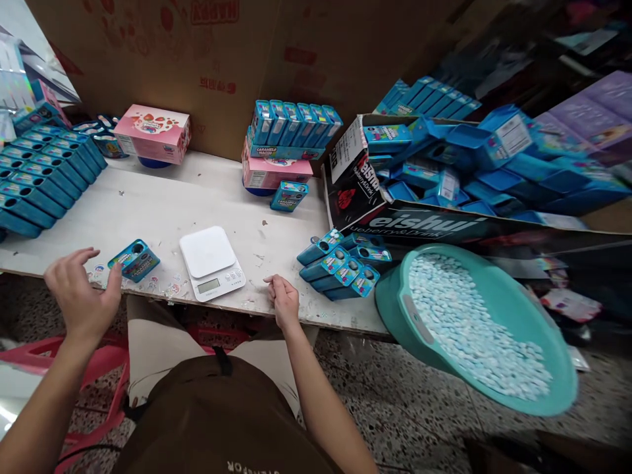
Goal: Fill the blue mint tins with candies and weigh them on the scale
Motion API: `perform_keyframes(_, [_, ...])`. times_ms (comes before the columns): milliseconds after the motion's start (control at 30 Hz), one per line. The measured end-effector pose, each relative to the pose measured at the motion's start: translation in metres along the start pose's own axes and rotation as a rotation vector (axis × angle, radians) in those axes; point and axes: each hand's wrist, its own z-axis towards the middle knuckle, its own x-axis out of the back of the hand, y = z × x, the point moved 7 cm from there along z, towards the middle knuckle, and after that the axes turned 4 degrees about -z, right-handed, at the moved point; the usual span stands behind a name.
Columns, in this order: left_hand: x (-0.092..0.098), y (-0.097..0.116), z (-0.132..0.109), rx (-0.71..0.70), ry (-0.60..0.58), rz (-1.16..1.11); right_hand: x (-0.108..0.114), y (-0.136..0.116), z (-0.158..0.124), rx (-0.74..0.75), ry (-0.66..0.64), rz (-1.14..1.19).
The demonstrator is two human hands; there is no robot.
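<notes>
My left hand (81,293) hovers over the near left edge of the white table (162,204), fingers spread and holding nothing. A small blue candy box (133,260) lies flat just right of its thumb. My right hand (283,299) rests at the table's front edge with its fingers curled in a pinch; what it holds, if anything, is too small to name. Between the hands sits a white digital scale (210,262) with nothing on its plate. A heap of several blue boxes (340,263) lies right of my right hand.
A teal basin (543,355) full of small pale candies tilts at the table's right end. Rows of blue boxes (42,178) fill the left side. Pink boxes (153,133) and a blue stack (291,128) stand at the back. An open black carton (360,191) holds more blue boxes.
</notes>
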Motion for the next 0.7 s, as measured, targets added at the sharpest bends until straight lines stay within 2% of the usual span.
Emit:
perform_keyframes(100, [-0.004, -0.003, 0.004, 0.001, -0.038, 0.008, 0.000, 0.000, 0.000, 0.000, 0.005, 0.006])
perform_keyframes(233, [-0.010, -0.002, -0.001, -0.003, -0.025, -0.008, 0.000, -0.002, 0.000, 0.005, 0.007, -0.005])
perform_keyframes(400, [-0.026, -0.016, -0.011, 0.113, -0.045, -0.025, 0.002, -0.002, 0.000, 0.013, 0.012, 0.000])
perform_keyframes(467, [-0.037, -0.025, -0.012, 0.183, -0.105, -0.049, 0.002, -0.002, 0.000, 0.010, 0.011, 0.010])
perform_keyframes(567, [-0.053, -0.036, -0.010, 0.298, -0.273, -0.113, 0.002, -0.002, -0.001, 0.009, 0.019, 0.017])
perform_keyframes(633, [-0.056, -0.036, -0.005, 0.355, -0.367, -0.120, 0.002, -0.002, -0.001, 0.017, 0.023, 0.024])
perform_keyframes(700, [-0.054, -0.027, 0.004, 0.372, -0.401, -0.112, 0.001, -0.004, -0.001, 0.024, 0.017, 0.038])
